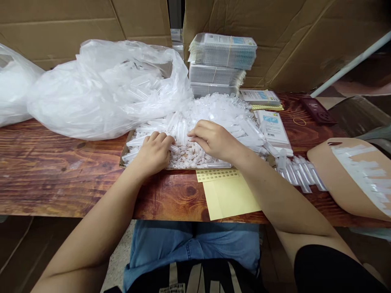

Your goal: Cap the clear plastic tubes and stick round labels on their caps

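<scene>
My left hand (155, 154) is curled around a clear plastic tube (174, 149), whose end sticks out past the fingers toward the right. To its right is my right hand (213, 139), thumb and fingers pinched together over the pile; whatever lies between the fingertips is too small to make out. Both hands are over a shallow cardboard tray (122, 156) heaped with clear tubes (180, 129) and many small whitish plastic caps (195, 156). The caps lie mostly along the tray's front, while tubes are piled behind and to the right.
Large clear plastic bags (91, 89) fill the back left. Banded stacks of printed packs (222, 53) stand behind the tray. Yellow sticker sheets (229, 195) lie at the front edge. Rightward are a row of tubes (301, 173), a tan holder (324, 162) and a dark red object (317, 110).
</scene>
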The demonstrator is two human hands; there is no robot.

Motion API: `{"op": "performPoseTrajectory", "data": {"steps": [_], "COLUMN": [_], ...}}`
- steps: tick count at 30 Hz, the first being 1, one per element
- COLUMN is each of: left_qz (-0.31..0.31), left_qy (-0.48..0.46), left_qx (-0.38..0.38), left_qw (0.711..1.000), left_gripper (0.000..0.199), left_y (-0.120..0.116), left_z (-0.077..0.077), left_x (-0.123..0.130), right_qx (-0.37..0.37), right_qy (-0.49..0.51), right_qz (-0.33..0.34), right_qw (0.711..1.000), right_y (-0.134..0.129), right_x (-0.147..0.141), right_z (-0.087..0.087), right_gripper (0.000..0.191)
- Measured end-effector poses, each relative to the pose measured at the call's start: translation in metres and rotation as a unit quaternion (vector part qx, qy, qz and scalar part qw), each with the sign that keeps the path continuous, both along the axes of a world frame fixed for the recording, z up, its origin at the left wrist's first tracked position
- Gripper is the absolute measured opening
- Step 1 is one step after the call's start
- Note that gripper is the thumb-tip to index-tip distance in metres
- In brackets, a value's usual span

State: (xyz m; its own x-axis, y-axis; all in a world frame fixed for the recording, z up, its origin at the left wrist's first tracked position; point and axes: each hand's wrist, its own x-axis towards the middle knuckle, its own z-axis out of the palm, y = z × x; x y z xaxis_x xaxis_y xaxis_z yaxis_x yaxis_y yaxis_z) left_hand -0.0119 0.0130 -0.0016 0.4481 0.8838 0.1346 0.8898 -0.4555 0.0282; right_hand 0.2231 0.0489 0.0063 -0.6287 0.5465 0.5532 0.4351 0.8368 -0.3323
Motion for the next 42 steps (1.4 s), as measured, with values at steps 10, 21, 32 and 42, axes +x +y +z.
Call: {"op": "performPoseTrajectory", "data": {"steps": [10,21,32,42], "left_qz": [0.033,0.228,0.209,0.22], "left_qy": [-0.666,-0.829,-0.825,-0.803], "left_qx": [-0.084,-0.11,0.022,0.112], "left_qw": [0.74,0.499,0.524,0.543], "left_gripper": [0.033,0.028,0.039,0.038], "left_y": [0.004,-0.028,-0.035,-0.029], "left_z": [0.013,0.03,0.022,0.011], "left_x": [0.005,0.048,0.056,0.05], "right_qx": [-0.055,0.015,0.067,0.077], "right_qy": [0.2,0.259,0.242,0.238], "right_qz": [0.012,0.053,0.042,0.043], "right_qw": [0.978,0.964,0.967,0.967], "right_y": [-0.02,-0.069,-0.073,-0.078], "right_x": [-0.018,-0.043,-0.035,-0.043], "right_z": [0.006,0.018,0.024,0.021], "right_gripper": [0.004,0.011,0.013,0.014]}}
